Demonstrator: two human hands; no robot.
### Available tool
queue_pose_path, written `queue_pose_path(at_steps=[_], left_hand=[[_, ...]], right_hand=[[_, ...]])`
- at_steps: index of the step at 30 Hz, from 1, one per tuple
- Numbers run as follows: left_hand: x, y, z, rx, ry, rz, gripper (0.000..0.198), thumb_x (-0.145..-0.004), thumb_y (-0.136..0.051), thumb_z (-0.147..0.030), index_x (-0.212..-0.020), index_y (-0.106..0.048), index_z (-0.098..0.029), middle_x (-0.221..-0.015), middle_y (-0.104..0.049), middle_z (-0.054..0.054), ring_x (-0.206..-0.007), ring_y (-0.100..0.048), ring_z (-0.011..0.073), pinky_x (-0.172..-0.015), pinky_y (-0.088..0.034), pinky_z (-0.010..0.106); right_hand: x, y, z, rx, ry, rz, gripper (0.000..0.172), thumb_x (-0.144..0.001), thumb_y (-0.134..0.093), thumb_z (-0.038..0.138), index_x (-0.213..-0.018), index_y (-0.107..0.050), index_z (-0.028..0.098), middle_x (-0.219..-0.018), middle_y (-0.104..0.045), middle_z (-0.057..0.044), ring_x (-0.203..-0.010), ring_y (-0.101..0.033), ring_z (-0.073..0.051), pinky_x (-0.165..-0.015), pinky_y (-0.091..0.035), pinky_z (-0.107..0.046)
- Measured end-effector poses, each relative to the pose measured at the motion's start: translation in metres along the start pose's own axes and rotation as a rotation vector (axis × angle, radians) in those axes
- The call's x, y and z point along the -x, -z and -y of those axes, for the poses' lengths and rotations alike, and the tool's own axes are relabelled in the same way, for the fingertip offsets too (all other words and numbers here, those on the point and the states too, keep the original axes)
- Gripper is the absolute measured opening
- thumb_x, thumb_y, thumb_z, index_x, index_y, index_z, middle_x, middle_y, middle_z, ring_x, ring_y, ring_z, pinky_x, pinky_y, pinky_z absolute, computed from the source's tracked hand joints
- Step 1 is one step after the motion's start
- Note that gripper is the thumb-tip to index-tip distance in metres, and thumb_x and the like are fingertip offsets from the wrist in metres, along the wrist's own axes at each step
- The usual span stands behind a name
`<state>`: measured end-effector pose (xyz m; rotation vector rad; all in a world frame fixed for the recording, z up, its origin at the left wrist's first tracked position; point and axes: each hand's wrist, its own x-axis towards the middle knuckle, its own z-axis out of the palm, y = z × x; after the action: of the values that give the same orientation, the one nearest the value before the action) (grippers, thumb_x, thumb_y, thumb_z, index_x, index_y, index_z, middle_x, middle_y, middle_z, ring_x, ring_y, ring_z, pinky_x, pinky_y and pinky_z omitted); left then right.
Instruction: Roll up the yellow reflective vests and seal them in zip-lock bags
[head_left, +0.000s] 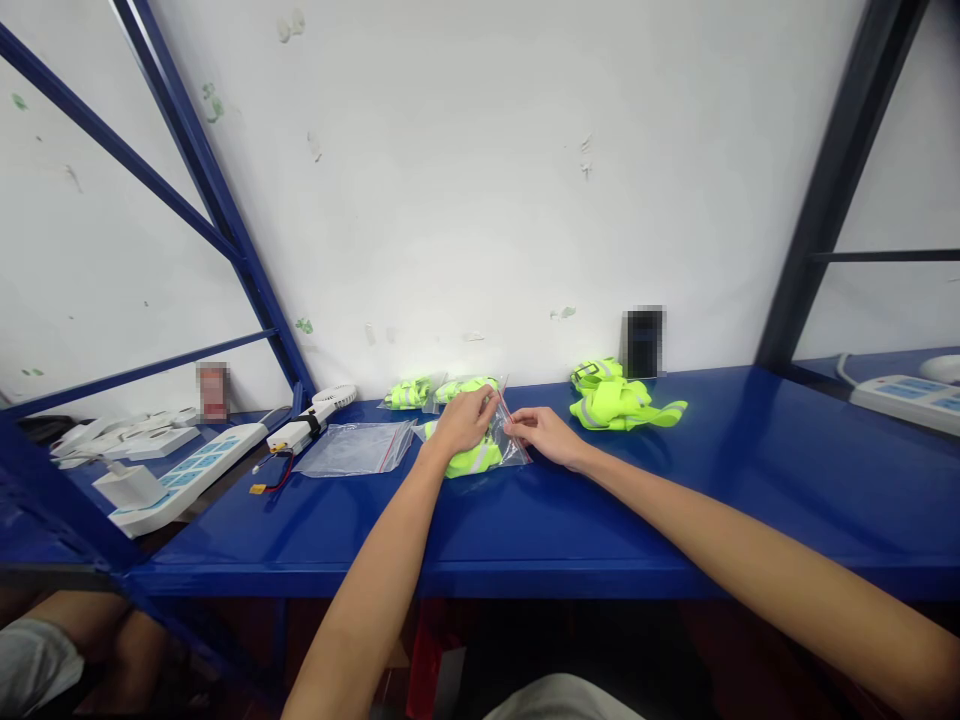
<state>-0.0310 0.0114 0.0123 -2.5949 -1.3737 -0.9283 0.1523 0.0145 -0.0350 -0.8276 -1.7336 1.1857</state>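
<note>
A clear zip-lock bag point(514, 450) with a red seal line lies on the table, a folded neon-yellow reflective strap point(474, 461) inside it. My left hand point(463, 422) rests over the bag, its fingers closed at the upper end of the seal edge. At the right side of the bag, my right hand point(546, 436) pinches the edge between thumb and fingers. Behind my left hand are two more bagged yellow bundles, one the left bundle point(409, 393), the other the nearer bundle point(459, 386). Loose yellow reflective straps point(622, 403) lie in a heap to the right.
Flat clear zip-lock bags point(352, 448) lie left of my hands, near a white handheld fan point(330, 405) and a battery pack with wires point(291, 437). A dark upright phone-like object point(643, 342) leans on the wall. Power strips point(191, 477) and blue shelf posts point(259, 290) stand at the sides.
</note>
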Motion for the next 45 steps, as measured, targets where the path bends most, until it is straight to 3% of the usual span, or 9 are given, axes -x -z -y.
queue_pose_path(at_steps=[9,12,17,22,29,33,37,41,45], left_hand=[[-0.001,-0.002,0.0,-0.012,0.002,-0.002,0.03,-0.098,-0.034,-0.038,-0.085,-0.054,-0.021,-0.065,-0.056,0.0,-0.06,-0.049,0.0162,-0.059,-0.026,0.028],[-0.001,-0.002,0.001,-0.011,-0.006,-0.009,0.031,-0.098,-0.033,-0.039,-0.083,-0.053,-0.021,-0.064,-0.055,0.0,-0.06,-0.048,0.0161,-0.059,-0.026,0.028],[0.0,-0.002,0.001,-0.017,-0.005,-0.009,0.033,-0.099,-0.031,-0.04,-0.082,-0.051,-0.021,-0.063,-0.053,-0.001,-0.059,-0.047,0.0162,-0.059,-0.026,0.028],[0.0,-0.001,0.0,-0.026,0.008,-0.009,0.033,-0.099,-0.03,-0.04,-0.083,-0.052,-0.021,-0.063,-0.054,-0.001,-0.059,-0.048,0.0163,-0.059,-0.027,0.028],[0.0,-0.001,0.0,-0.044,0.013,-0.006,0.034,-0.099,-0.031,-0.041,-0.082,-0.052,-0.021,-0.064,-0.056,0.0,-0.062,-0.051,0.0169,-0.06,-0.028,0.028],[0.0,-0.001,0.001,-0.043,-0.005,-0.016,0.033,-0.099,-0.03,-0.04,-0.082,-0.052,-0.021,-0.065,-0.056,0.0,-0.062,-0.051,0.017,-0.059,-0.028,0.029],[0.0,-0.002,0.001,-0.052,-0.007,-0.025,0.033,-0.099,-0.029,-0.039,-0.082,-0.051,-0.022,-0.066,-0.057,0.0,-0.063,-0.052,0.0174,-0.059,-0.027,0.029],[0.0,-0.002,0.001,-0.093,0.026,-0.024,0.032,-0.099,-0.03,-0.039,-0.083,-0.052,-0.022,-0.07,-0.06,0.002,-0.067,-0.055,0.0187,-0.061,-0.028,0.029],[0.001,-0.002,0.001,-0.109,0.039,-0.028,0.032,-0.1,-0.029,-0.037,-0.084,-0.052,-0.022,-0.073,-0.062,0.003,-0.069,-0.057,0.0195,-0.062,-0.029,0.029]], right_hand=[[-0.001,-0.002,0.006,0.144,0.063,-0.049,0.031,-0.079,-0.059,0.045,-0.076,-0.062,0.015,-0.062,-0.056,0.001,-0.055,-0.047,-0.012,-0.055,-0.037,-0.025],[0.005,0.005,0.016,0.203,0.02,0.057,0.029,-0.077,-0.061,0.044,-0.078,-0.064,0.015,-0.063,-0.06,0.0,-0.056,-0.05,-0.013,-0.057,-0.039,-0.026],[0.01,0.013,0.026,0.365,-0.011,0.194,0.03,-0.078,-0.059,0.04,-0.062,-0.061,0.015,-0.058,-0.062,-0.002,-0.055,-0.051,-0.013,-0.056,-0.037,-0.026],[0.009,0.01,0.025,0.347,-0.016,0.181,0.027,-0.078,-0.057,0.039,-0.063,-0.056,0.017,-0.056,-0.059,0.0,-0.055,-0.053,-0.014,-0.057,-0.038,-0.026],[0.007,0.02,0.018,0.319,-0.023,0.361,0.014,-0.071,-0.064,0.029,-0.072,-0.059,0.016,-0.067,-0.064,0.0,-0.063,-0.055,-0.014,-0.062,-0.04,-0.025],[0.007,0.014,0.019,0.338,-0.069,0.331,0.01,-0.071,-0.06,0.025,-0.068,-0.055,0.016,-0.062,-0.06,0.001,-0.057,-0.048,-0.012,-0.057,-0.036,-0.024],[0.009,0.014,0.021,0.358,-0.06,0.306,0.012,-0.073,-0.06,0.027,-0.069,-0.056,0.016,-0.061,-0.059,0.002,-0.056,-0.047,-0.011,-0.056,-0.034,-0.024],[0.009,0.02,0.018,0.342,-0.043,0.364,0.02,-0.068,-0.07,0.03,-0.076,-0.06,0.015,-0.063,-0.06,0.002,-0.06,-0.05,-0.012,-0.059,-0.036,-0.024],[0.005,0.02,0.016,0.297,-0.118,0.347,0.028,-0.063,-0.073,0.028,-0.084,-0.063,0.014,-0.063,-0.059,0.002,-0.061,-0.05,-0.013,-0.06,-0.037,-0.025]])
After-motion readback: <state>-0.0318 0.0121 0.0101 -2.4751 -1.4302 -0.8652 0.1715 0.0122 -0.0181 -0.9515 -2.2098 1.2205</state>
